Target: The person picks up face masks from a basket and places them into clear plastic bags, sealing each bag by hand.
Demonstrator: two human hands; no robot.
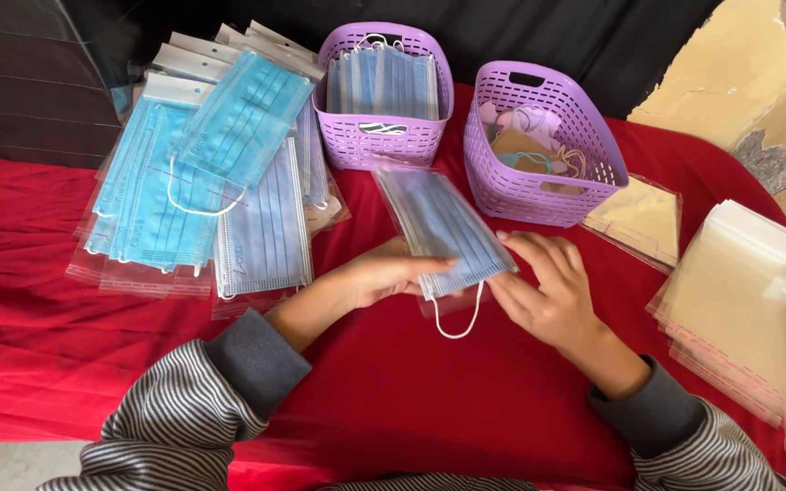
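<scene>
Presently, beside the pile of bagged masks [202, 182], the left hand [379, 273] pinches a blue face mask [443, 227] half inside a clear sleeve [402, 186] over the red cloth [411, 382]. The right hand [548, 291], fingers loosely spread, steadies its lower corner. Judged step: bagging; next, a straight push home.

Both forearms in from the bottom corners, angled inward, sleeves striped grey and white with plain grey cuffs. Left hand [379, 273] palm half up, wrist bent slightly, fingers stretched toward the right, tips partly hidden beneath what is held. Right hand [548, 291] back toward the camera, fingers [539, 250] loosely curled and spread, tips pointing left and up, thumb side out of sight. The 2 hands close together near mid-frame, fingertips almost meeting, wrists well apart.
</scene>
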